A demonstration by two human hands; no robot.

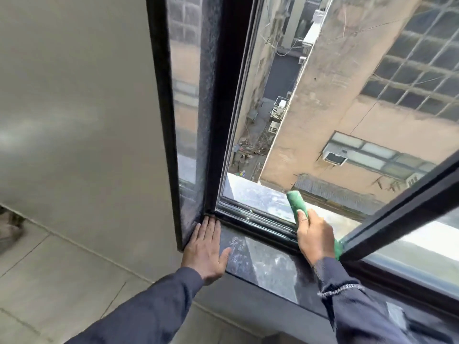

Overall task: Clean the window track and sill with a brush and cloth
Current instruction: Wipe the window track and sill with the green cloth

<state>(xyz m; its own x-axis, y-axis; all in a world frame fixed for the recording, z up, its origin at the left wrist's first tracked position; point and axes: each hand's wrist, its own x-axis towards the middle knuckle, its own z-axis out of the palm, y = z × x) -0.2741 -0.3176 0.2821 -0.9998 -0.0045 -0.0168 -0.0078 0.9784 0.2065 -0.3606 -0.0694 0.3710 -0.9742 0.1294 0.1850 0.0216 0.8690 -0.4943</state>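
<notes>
Two dark sleeves (154,309) at bottom edge, reaching fwd. Left hand (207,249) open, flat, palm down on dusty dark sill (263,264), fingertips at corner w/ vertical frame (216,120). Right hand (314,235) closed round green brush (296,202), handle end poking up past thumb, green bit also showing below wrist near open sash (397,219). Brush over window track (260,223), just beyond sill; bristles hidden. Farther out, pale outer ledge (250,192), then beige building (335,95) opp. w/ AC unit (334,157).
</notes>
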